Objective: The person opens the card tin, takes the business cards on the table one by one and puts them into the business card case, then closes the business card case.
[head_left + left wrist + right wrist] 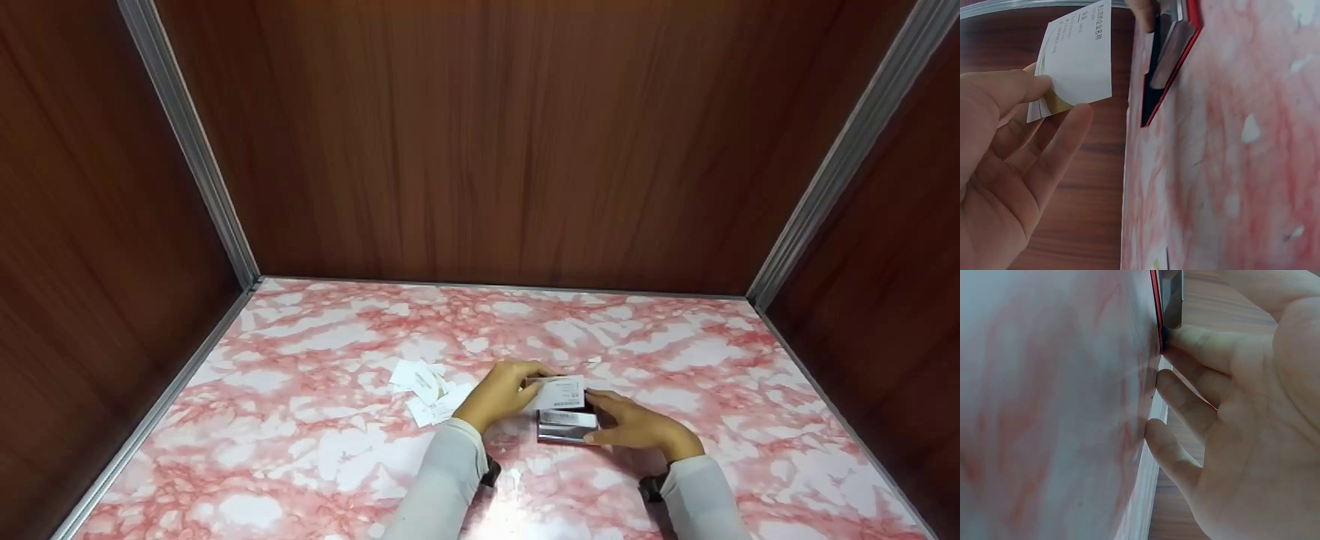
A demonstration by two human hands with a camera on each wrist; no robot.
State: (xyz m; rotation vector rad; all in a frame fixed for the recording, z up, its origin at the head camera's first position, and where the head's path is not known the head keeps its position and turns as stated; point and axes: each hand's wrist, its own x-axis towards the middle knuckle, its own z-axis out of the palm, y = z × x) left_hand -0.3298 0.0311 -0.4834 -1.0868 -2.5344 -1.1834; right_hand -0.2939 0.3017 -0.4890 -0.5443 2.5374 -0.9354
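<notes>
My left hand [501, 391] pinches a few white business cards [564, 393] between thumb and fingers, held above the table. In the left wrist view the top card [1081, 56] shows printed text and a gold curve at one corner. Just below the cards lies an open metal card case [564, 433] with a red edge and a dark inside, best seen in the left wrist view. At its right side my right hand [646, 429] holds the case, thumb on the near corner and fingers at the far side. Part of the case is hidden under the cards.
Several loose white cards [429, 382] lie scattered in an overlapping pile left of my left hand. The red-and-white marbled table [300, 435] is bounded by brown wood panels [480, 150] at the back and sides, with metal rails at the corners.
</notes>
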